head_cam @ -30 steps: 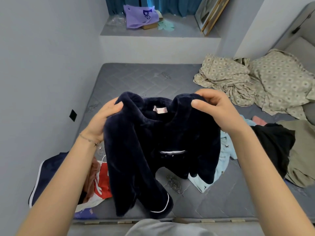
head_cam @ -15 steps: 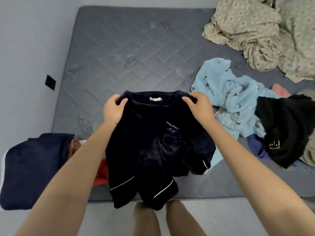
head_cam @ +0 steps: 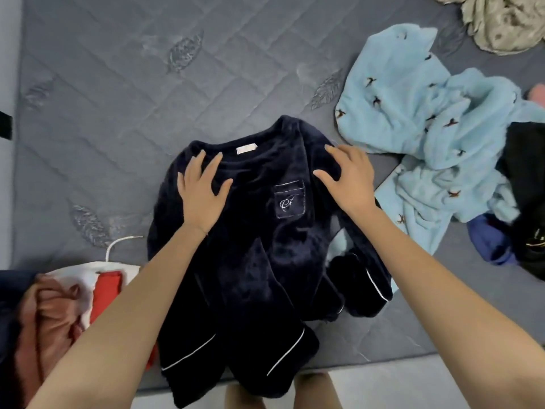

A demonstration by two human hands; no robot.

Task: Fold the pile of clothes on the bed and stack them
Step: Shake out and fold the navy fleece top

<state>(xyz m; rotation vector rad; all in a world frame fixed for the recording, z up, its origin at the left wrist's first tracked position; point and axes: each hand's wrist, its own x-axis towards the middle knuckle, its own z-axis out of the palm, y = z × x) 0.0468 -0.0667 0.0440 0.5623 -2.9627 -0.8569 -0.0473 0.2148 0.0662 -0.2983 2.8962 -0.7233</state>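
One navy fleece top (head_cam: 250,246) lying front-up on grey mattress (head_cam: 103,98), hem hanging over near edge. Two hands pressing flat on its shoulders: left hand (head_cam: 200,190) and right hand (head_cam: 348,178), fingers spread, gripping nothing. One light-blue garment (head_cam: 427,137) crumpled just right, one black garment (head_cam: 525,178) beyond.

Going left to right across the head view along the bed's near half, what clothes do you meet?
Red and white garment → navy fleece top → light blue fleece garment → black garment.
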